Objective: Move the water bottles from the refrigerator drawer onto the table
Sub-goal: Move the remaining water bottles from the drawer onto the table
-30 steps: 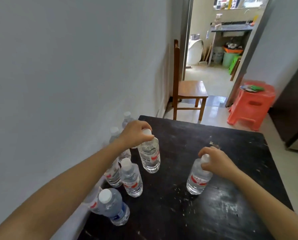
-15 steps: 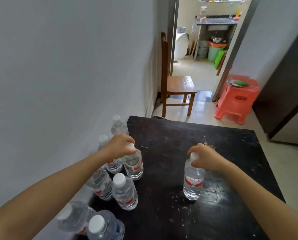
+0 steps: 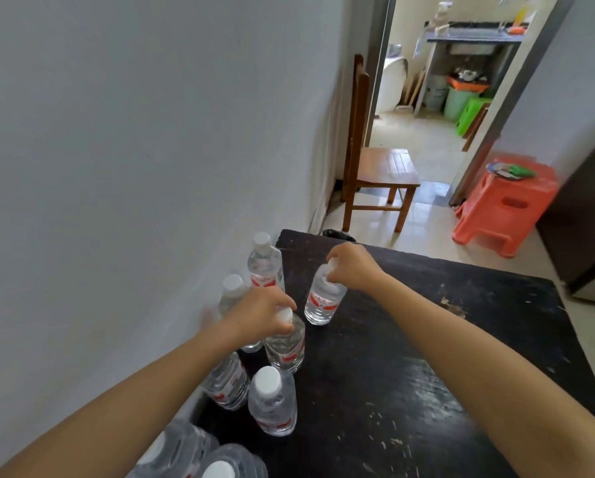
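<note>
Hands, two, bare, both occupied: left hand (image 3: 261,317), fingers curled down over the white cap of the left hand's bottle (image 3: 287,346); right hand (image 3: 353,267), fingers pinching the cap and neck of the right hand's bottle (image 3: 322,301); both bottles clear, red-labelled, upright, bases at the surface of the table (image 3: 427,374); whether they rest on it or hang just above it cannot be told.

Position: left hand's bottle near the table's left edge, about midway along it; right hand's bottle just beyond, toward the far left corner and a little further in from the edge; the two close but apart.

Further bottles, same kind, upright along the left edge: corner bottle (image 3: 265,267), nearest the far left corner; second bottle (image 3: 232,284), largely hidden behind the left hand; third bottle (image 3: 227,382), under the left forearm, cap hidden; fourth bottle (image 3: 271,408), white cap in plain view, just beside the third, on the near side of the left hand's bottle; two blurred bottles (image 3: 175,450) at the near left corner, cut off by the lower edge of view.

Table: black top, scuffed with pale scratches; left edge against a grey wall (image 3: 116,167).

Beyond the far edge: wooden chair (image 3: 382,167), back to the wall; orange stool (image 3: 506,208) to its right, carrying a plate (image 3: 499,169) with something green on it; doorway (image 3: 427,132) behind both; through it a counter (image 3: 475,36) and a green bin (image 3: 456,101); dark panel (image 3: 586,219) at the right of view, kind not determinable.
</note>
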Motion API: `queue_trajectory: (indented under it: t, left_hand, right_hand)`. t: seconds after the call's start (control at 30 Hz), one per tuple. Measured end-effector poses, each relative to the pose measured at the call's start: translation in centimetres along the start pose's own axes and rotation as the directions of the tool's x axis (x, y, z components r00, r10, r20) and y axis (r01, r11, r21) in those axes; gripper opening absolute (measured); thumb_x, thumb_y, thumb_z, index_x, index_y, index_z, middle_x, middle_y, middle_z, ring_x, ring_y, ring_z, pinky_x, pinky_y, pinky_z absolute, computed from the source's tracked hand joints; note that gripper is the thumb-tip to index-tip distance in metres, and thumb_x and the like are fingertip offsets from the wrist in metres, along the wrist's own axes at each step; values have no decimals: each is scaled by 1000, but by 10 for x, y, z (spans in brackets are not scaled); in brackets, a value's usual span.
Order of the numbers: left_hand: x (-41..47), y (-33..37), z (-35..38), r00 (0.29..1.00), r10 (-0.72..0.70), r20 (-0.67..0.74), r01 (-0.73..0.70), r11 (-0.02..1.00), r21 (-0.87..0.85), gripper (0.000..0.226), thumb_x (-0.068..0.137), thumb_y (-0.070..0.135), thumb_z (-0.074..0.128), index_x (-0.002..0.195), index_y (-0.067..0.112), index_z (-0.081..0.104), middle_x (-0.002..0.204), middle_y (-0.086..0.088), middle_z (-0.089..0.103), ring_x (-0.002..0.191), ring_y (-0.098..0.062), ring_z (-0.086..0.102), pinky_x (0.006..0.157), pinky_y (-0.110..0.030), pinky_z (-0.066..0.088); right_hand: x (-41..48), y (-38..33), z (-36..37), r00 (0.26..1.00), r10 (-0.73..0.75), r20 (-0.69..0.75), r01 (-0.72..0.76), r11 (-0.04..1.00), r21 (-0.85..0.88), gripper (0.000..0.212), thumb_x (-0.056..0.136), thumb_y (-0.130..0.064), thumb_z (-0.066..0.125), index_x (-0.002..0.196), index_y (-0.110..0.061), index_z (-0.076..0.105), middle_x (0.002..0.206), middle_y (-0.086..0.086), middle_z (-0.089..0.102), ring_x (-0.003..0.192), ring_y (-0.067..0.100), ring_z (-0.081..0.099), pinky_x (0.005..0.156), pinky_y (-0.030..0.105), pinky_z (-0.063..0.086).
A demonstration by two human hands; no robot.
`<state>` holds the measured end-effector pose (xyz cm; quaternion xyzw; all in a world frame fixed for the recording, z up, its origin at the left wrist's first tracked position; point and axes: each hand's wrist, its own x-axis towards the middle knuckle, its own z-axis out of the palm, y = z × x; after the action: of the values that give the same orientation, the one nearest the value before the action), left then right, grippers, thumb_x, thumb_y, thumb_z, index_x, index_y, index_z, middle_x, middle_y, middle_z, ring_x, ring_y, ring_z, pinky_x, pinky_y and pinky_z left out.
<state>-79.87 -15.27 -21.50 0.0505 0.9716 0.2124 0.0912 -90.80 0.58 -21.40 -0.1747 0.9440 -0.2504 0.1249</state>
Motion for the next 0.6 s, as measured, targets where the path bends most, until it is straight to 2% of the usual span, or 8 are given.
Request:
queue_trajectory:
  t: [0.1,0.2,0.33,0.5,0.6]
  left_hand:
    - [1,1,3,1000,-10,-21,10,1000,14,34,79,25,65,111,15,64,112,-3,63,102,-18,57,90,-29,43]
    - [-1,-2,9,996,-32,-86,33,999,6,35,80,27,65,112,15,64,114,-1,61,103,-16,54,91,-24,40]
    - [-2,1,12,972,-124,-202,114,992,-61,32,81,27,66,110,14,64,114,-2,61,103,-16,53,80,-18,31]
    - [3,4,9,943,-227,-244,191,968,-165,32,79,23,69,108,10,65,109,-9,64,92,-17,55,79,-22,37]
    - [4,10,10,933,-261,-249,220,959,-180,31,79,24,68,106,9,66,106,-9,65,87,-15,53,76,-22,37]
  right_hand:
    - [26,-15,8,999,-30,24,30,999,-10,29,80,-7,61,109,-6,63,103,12,65,84,21,57,75,28,51]
    - [42,-22,13,995,-61,81,66,996,-59,33,81,-8,63,114,-6,61,106,13,63,92,24,59,79,29,50]
    - [47,-19,12,992,-46,118,60,991,-121,36,83,-11,64,118,-4,59,109,14,63,96,27,59,84,31,51]
    - [46,-25,15,991,-61,123,77,989,-125,34,85,-7,57,119,-1,56,115,16,60,104,31,57,92,38,49]
    - [47,-27,18,992,-54,113,68,991,-119,33,86,-6,56,118,-1,55,115,16,58,103,31,56,90,38,49]
